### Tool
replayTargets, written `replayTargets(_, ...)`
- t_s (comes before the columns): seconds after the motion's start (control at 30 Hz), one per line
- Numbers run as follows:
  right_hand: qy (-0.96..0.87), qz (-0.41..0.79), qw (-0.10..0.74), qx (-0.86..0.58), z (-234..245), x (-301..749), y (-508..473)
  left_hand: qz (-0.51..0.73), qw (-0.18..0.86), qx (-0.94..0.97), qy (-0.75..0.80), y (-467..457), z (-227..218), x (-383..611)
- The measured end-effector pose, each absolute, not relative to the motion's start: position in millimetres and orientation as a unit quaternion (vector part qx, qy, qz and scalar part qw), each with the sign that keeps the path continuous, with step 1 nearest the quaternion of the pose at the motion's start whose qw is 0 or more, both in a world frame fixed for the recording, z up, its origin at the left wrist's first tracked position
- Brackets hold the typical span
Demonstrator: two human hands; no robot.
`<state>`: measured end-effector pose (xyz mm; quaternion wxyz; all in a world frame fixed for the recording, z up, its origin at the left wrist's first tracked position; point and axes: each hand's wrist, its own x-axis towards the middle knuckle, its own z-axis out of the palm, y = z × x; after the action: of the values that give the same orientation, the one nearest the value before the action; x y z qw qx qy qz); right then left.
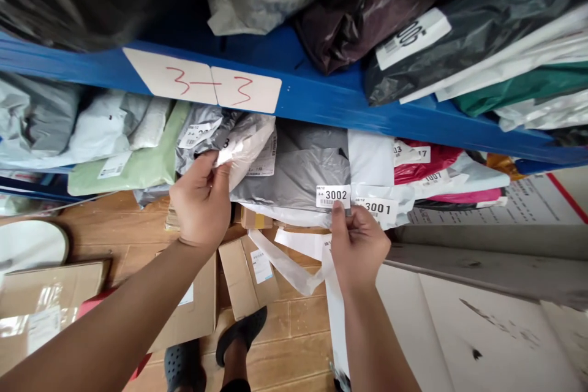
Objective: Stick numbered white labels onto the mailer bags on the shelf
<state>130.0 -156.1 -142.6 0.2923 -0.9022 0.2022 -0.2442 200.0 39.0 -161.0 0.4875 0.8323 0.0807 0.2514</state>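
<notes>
My left hand point(202, 199) is closed on the edge of a white plastic mailing bag point(252, 141) on the shelf under the blue beam. Beside it lies a grey bag with a label partly covered. My right hand point(361, 245) is closed on a long white strip of labels point(305, 245), which loops and hangs toward the floor. Its thumb touches the lower edge of a 3002 label point(334, 195) on a large grey mailing bag point(303, 171). Just right of that, a 3001 label point(379, 209) sits on a pale bag, partly behind my fingers.
A blue shelf beam point(321, 104) with a handwritten 3-3 card point(202, 81) crosses above my hands. More bags lie above and to both sides, including a green one point(138, 165). Cardboard boxes point(241, 275) stand on the wooden floor by my feet; white panels are at right.
</notes>
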Motion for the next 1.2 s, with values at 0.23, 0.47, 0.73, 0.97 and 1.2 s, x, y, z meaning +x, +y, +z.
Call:
replayTargets(0.23, 0.217, -0.242, 0.293, -0.899, -145, 122, -155, 0.231, 0.488, 0.838, 0.078, 41, -158, 199)
replayTargets(0.47, 0.232, -0.23, 0.378, -0.866, -147, 108, -147, 0.203, 0.475, 0.852, 0.083, 40, -157, 197)
replayTargets(0.73, 0.265, -0.168, 0.432, -0.845, -154, 88, -135, 0.207, 0.452, 0.866, 0.059, 25, -165, 191)
replayTargets(0.97, 0.249, -0.171, 0.472, -0.828, -152, 94, -125, 0.215, 0.468, 0.853, -0.082, 3, -177, 185)
replayTargets(1.2, 0.252, -0.099, 0.495, -0.826, -141, 133, -99, 0.181, 0.315, 0.89, -0.274, 14, -174, 174)
